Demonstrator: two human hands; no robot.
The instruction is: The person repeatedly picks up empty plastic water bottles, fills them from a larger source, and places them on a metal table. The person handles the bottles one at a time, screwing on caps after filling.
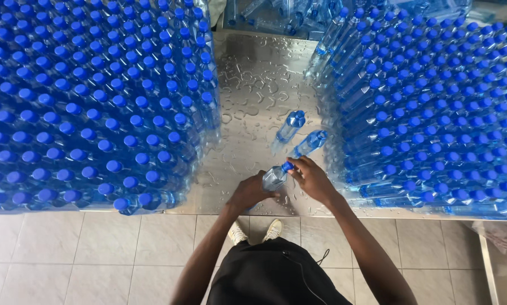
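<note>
Dark clothing (276,271) and two pale shoes (256,230) are showing nearest the camera, above a tiled floor (95,254). Both forearms are reaching up from there to the front edge of a wet steel tabletop (259,73).

Left hand (249,192) is curling around the lower body of a clear bottle (275,178), grasping it from below. Right hand (314,179) is closing its fingers on the bottle's blue cap (288,166), just beside the left hand and slightly farther from the body. The bottle is lying tilted between the two hands, its long axis running from the left hand up and rightward to the cap, so the cap end is nearer the right hand.

Just beyond the right hand, two more capped bottles are lying on the tabletop, apart from both hands: a near bottle (310,143) and a far bottle (289,127), each pointing its cap away and to the right.

Well to the left of the left hand, a left block of bottles (89,101) is standing upright and packed tight, all with blue caps. Close to the right of the right hand, a right block of bottles (434,107) is doing the same. Whether these bottles are filled is hard to tell.
</note>
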